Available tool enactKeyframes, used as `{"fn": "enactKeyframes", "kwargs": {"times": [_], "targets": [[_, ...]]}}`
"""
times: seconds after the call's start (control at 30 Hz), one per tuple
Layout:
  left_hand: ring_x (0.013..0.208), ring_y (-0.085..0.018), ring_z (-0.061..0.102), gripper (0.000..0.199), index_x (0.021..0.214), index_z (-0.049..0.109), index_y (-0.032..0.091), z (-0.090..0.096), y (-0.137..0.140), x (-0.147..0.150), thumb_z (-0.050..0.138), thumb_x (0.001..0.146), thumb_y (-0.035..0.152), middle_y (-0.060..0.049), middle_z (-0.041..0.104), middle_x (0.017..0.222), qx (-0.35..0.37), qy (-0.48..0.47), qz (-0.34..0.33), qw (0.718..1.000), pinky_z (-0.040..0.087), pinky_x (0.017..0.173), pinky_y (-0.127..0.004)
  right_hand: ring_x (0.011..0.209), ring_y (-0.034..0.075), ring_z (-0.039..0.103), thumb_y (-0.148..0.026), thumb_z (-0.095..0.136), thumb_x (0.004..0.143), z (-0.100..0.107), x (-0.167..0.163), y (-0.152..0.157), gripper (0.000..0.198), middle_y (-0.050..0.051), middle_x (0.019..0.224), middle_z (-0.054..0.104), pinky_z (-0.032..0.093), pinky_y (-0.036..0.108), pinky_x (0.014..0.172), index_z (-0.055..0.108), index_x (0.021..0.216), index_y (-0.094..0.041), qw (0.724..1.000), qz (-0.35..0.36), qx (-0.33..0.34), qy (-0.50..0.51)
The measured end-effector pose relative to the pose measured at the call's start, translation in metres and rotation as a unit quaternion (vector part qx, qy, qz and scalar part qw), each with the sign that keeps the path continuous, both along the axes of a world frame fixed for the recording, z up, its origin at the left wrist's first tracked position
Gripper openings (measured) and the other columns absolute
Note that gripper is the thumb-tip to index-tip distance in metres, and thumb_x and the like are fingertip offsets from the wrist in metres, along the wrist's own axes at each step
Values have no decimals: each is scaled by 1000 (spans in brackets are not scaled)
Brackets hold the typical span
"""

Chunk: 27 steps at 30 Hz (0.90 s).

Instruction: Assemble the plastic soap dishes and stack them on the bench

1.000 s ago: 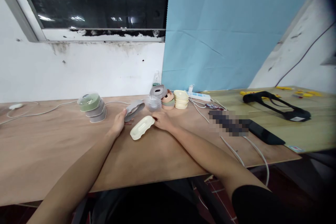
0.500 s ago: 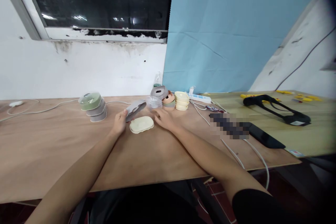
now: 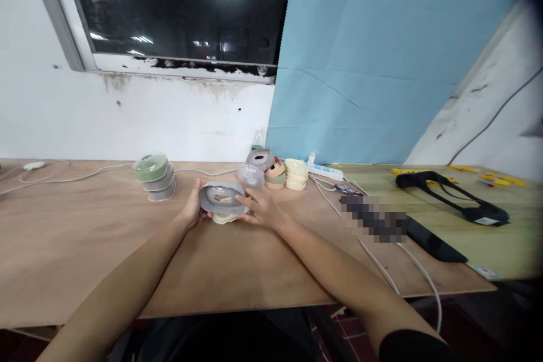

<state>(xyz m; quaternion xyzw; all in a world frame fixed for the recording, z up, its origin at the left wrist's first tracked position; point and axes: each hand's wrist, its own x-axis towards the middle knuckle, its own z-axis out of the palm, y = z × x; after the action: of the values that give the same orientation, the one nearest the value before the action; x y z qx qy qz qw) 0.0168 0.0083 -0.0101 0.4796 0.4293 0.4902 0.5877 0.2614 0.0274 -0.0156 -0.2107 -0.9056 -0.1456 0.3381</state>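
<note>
In my left hand (image 3: 194, 204) is the left end of a grey plastic lid (image 3: 207, 201) with an oval opening, its fingers wrapped round the edge. My right hand (image 3: 262, 207) grips the lid's right end, with fingers on its top and side. Below the lid, a cream oval piece (image 3: 223, 219) shows only its near part; I cannot tell whether the two touch. Just beyond my right hand are clear plastic pieces (image 3: 250, 176), another grey lid (image 3: 260, 158) and orange pieces (image 3: 275, 168). A stack of cream pieces (image 3: 296, 174) stands beside them.
To the left stands a stack of grey containers (image 3: 161, 189) topped by a green one (image 3: 151, 168). A clear bottle (image 3: 258, 138) is against the wall. At right lie a white power strip (image 3: 324, 171), cables, a dark phone-like slab (image 3: 436, 242) and a black headset-like frame (image 3: 479, 203).
The grey lid has turned from tilted to face me and moved over the cream piece. My right hand has come off the clear pieces and onto the lid's right end.
</note>
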Motion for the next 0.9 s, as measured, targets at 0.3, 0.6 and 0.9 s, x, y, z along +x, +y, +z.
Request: {"fn": "enactKeyframes", "kwargs": {"times": [0.3,0.6,0.9], "targets": [[34,-8,45,75,96,62,12,-10,23,-8,29,79,77,-8,68,71,39,9,122,992,25,33,-21,86,23,58,-54,54,86,28,12,23,34,9,87,65,43,34,82,67,90,-22,986,-136,-86,30],[43,-9,49,60,84,64,10,-16,23,-5,54,72,68,-8,67,75,141,102,160,972,39,44,-24,88,23,57,-30,70,79,111,33,117,17,12,97,62,42,28,72,63,89,-18,937,-321,-130,-50],[60,-16,59,46,77,66,15,-17,15,-4,47,84,57,-3,66,66,233,308,96,917,43,57,-27,91,26,61,-20,57,84,115,39,133,22,15,104,64,44,32,73,67,103,-16,885,-400,-111,-212]]}}
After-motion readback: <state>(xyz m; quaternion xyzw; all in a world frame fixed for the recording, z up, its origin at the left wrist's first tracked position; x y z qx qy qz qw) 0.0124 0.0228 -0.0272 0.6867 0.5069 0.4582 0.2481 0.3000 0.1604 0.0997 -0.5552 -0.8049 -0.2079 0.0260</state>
